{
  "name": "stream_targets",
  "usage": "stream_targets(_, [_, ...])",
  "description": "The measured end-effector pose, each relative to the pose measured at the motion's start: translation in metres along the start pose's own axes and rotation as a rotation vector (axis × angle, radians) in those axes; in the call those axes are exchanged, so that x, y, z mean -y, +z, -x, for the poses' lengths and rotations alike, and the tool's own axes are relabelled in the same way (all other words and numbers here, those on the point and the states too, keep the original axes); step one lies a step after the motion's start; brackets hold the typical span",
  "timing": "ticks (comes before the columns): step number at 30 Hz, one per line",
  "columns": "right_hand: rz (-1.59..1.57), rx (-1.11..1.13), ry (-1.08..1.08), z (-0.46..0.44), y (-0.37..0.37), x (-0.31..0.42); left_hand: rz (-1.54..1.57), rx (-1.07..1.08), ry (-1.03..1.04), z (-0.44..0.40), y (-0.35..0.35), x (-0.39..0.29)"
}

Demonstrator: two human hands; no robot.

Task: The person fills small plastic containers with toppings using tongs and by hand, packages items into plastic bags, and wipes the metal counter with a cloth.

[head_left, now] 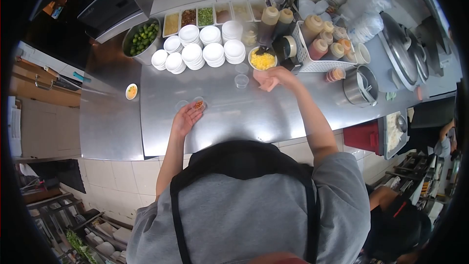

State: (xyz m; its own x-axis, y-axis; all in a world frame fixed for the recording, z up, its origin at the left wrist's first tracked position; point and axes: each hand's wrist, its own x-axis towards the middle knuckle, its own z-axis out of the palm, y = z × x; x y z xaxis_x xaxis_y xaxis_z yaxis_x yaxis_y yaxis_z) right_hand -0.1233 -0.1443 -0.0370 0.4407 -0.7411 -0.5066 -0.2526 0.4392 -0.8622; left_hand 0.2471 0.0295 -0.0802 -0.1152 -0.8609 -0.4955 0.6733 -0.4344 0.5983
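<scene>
My left hand (186, 119) is at the left-centre of the steel counter, its fingers closed round a small clear cup (199, 104) with reddish-orange bits in it. Another clear cup (181, 104) touches the counter beside those fingers. Pinched in my right hand (279, 75) is a crumpled pink cloth or paper (265, 81), just below a round bowl of yellow food (263, 59). Dark tongs or a spoon rest at that bowl's top edge. Left of the pink piece stand two small clear cups (241, 81).
Stacked white bowls (192, 55), topping trays (205, 15) and a pot of limes (142, 39) line the back. A white basket (312, 63) holds sauce bottles. Metal pots (360, 85) stand right; a small white dish (131, 91) sits left. A co-worker (398, 220) is at lower right.
</scene>
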Motion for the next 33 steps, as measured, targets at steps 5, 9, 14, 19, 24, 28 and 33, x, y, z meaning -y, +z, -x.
stream_targets(5, [-0.249,-0.209,-0.176,0.038,0.004,0.001,0.008,0.010,0.008,0.001,0.001,0.001])
stream_targets(9, [0.796,-0.218,-0.164,0.012,-0.001,-0.045,0.017,0.006,0.002,0.000,0.003,0.001])
stream_targets(14, [0.629,-0.604,-0.426,-0.006,0.020,-0.044,-0.012,0.007,-0.007,0.000,0.000,0.003])
stream_targets(19, [0.449,-0.619,-0.469,0.014,0.019,-0.032,-0.019,0.007,-0.011,-0.001,0.001,0.003])
stream_targets(24, [-0.203,-0.585,-0.482,0.052,0.012,0.001,-0.039,-0.044,-0.012,-0.002,0.002,0.005])
stream_targets(28, [0.456,-0.238,-0.306,0.052,0.008,-0.028,-0.059,-0.015,-0.036,-0.002,-0.001,0.005])
stream_targets(33, [1.135,-0.544,-0.842,0.065,0.069,-0.078,-0.068,0.014,-0.017,-0.004,-0.005,0.008])
